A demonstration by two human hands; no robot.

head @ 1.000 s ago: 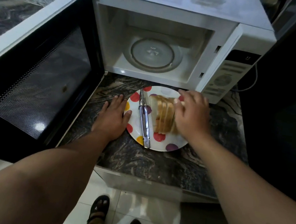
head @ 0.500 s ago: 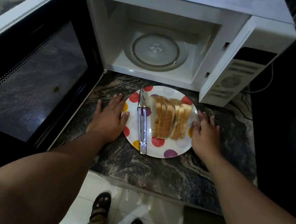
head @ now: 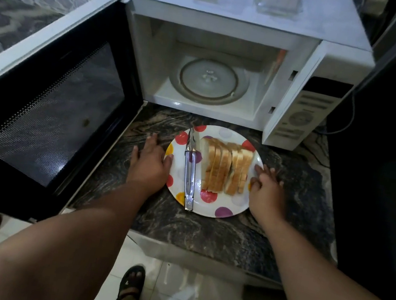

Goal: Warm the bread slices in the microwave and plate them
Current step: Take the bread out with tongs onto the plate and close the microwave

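Right hand (head: 267, 190) has slid in against the plate's right rim since half a second ago; left hand (head: 151, 162) hasn't shifted. Bread slices (head: 225, 169) stand on edge in a row on the right half of the polka-dot plate (head: 220, 212), between the two hands, touching neither. Metal tongs (head: 190, 172) lie lengthwise on the plate just left of the bread. Left hand lies flat on the counter, fingers straight, thumb on the plate's left rim. Right hand's fingers are loosely bent, tips touching the right rim near the outermost slice; can't tell whether they actually grip it. Plate sits on the dark marble counter (head: 204, 231), right in front of the microwave (head: 237, 26), whose door (head: 51, 100) is swung open to the left, glass turntable (head: 211, 80) bare.
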